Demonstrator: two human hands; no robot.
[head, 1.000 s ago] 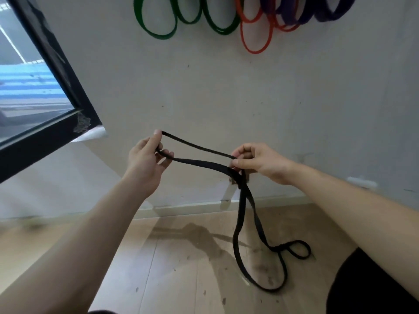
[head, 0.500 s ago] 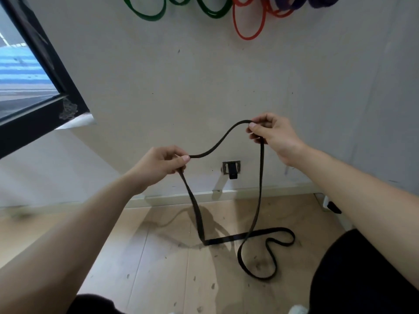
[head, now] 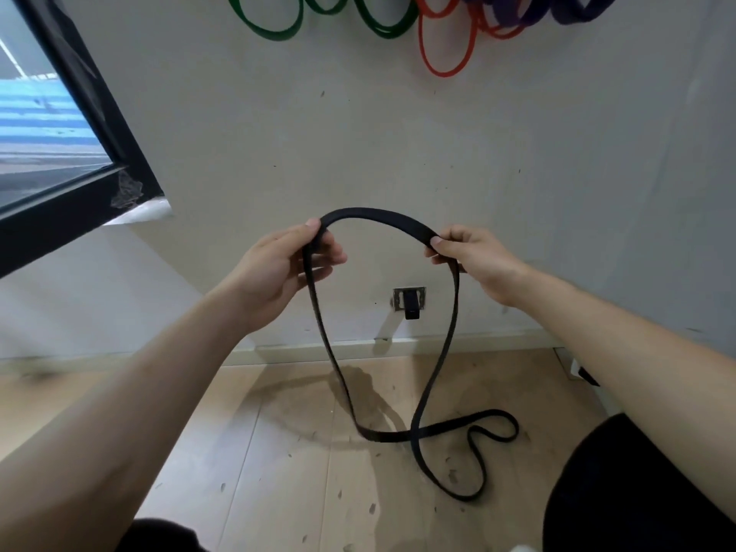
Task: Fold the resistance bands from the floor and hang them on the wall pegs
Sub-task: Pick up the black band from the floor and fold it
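At frame centre, the left hand (head: 278,268) and right hand (head: 474,258) each hold a closed grip on the black resistance band (head: 378,215), arched between them; its lower loops lie on the wooden floor (head: 278,452).

Green bands (head: 275,35), red bands (head: 444,72), purple bands (head: 573,20), above the gripped black band (head: 378,212): tops cut off at edge.

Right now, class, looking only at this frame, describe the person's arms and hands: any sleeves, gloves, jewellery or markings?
The left forearm and right forearm are bare as far as the frame shows, with no sleeves in view. The left hand and right hand wear no gloves. No watch, ring, bracelet or marking shows on either wrist.
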